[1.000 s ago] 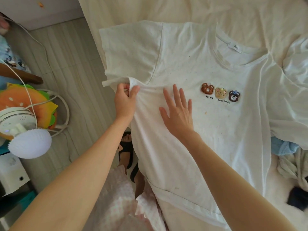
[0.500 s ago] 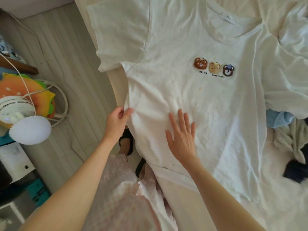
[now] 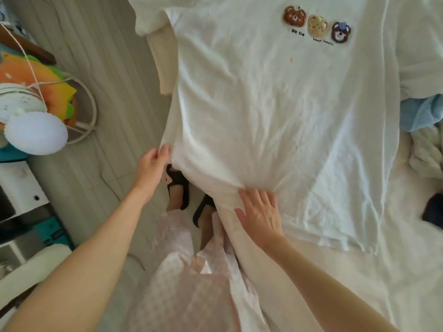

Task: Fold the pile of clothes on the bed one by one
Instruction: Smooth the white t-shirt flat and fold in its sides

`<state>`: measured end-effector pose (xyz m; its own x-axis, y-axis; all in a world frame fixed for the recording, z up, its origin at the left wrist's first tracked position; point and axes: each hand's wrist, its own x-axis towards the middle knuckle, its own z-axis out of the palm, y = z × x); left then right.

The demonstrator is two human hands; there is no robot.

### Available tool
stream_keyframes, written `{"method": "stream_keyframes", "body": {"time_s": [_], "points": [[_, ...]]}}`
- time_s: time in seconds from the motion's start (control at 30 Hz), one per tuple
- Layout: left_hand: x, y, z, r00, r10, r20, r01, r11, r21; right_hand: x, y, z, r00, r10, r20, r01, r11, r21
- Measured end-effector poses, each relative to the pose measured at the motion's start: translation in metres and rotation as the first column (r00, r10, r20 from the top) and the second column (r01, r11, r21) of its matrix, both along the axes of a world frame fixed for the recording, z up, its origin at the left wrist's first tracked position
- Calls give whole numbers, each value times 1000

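A white cotton T-shirt with three bear patches [image 3: 275,111] lies spread face up on the cream bed [image 3: 335,283], its side hanging over the edge. The left hand [image 3: 151,166] pinches that side seam; the right hand [image 3: 261,212] presses flat, fingers spread. Light, limp fabric, probably best gripped at seams or hem.

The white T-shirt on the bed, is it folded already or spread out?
Spread out: the white T-shirt lies flat, bear print up, no fold made.
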<state>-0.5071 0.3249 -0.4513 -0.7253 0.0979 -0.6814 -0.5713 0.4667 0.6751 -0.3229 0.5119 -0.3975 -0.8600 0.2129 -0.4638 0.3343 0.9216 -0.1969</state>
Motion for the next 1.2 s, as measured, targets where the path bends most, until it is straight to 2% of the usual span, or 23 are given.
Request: {"method": "stream_keyframes", "body": {"time_s": [0.1, 0.23, 0.33, 0.37, 0.43, 0.5, 0.57, 0.7, 0.83, 0.93, 1.0, 1.13, 1.2], "points": [[0, -12, 7, 995, -94, -12, 94, 996, 4, -6, -8, -5, 995, -52, 82, 53, 999, -9], [4, -18, 4, 963, -231, 141, 225, 973, 57, -10, -24, -6, 996, -11, 93, 8, 1000, 25], [14, -31, -2, 898, -360, 254, 372, 928, 3, 6, -39, -4, 996, 2, 87, -5, 999, 36], [19, -39, -3, 879, -381, 286, 406, 913, -32, 13, -43, -4, 994, -1, 113, -3, 999, 38], [26, -56, -4, 886, -335, 321, 374, 925, -65, 22, -46, -6, 983, -31, 182, 27, 999, 23], [27, -67, -2, 908, -303, 289, 345, 933, -104, 27, -46, -5, 977, -35, 212, 17, 996, 84], [25, -70, -1, 900, -366, 237, 408, 899, -163, 29, -43, 0, 984, -60, 166, 35, 988, 151], [20, -68, -1, 845, -455, 282, 520, 821, -236, 41, -20, 8, 986, -116, 116, 85, 967, 239], [21, -51, 9, 794, -521, 313, 607, 682, -408, 74, 2, 24, 938, -248, 244, 170, 939, 299], [36, -27, 30, 801, -536, 265, 594, 664, -454, 103, 13, 38, 820, -391, 418, 284, 912, 297], [53, -5, 48, 746, -652, 137, 632, 627, -455, 118, 20, 48, 797, -506, 329, 432, 859, 274], [96, 53, 77, 546, -833, -92, 778, 544, -312, 126, 53, 60, 840, -537, -71, 536, 803, 260], [119, 84, 83, 433, -888, -156, 855, 459, -242, 127, 83, 55, 846, -530, -61, 525, 806, 272]]}}
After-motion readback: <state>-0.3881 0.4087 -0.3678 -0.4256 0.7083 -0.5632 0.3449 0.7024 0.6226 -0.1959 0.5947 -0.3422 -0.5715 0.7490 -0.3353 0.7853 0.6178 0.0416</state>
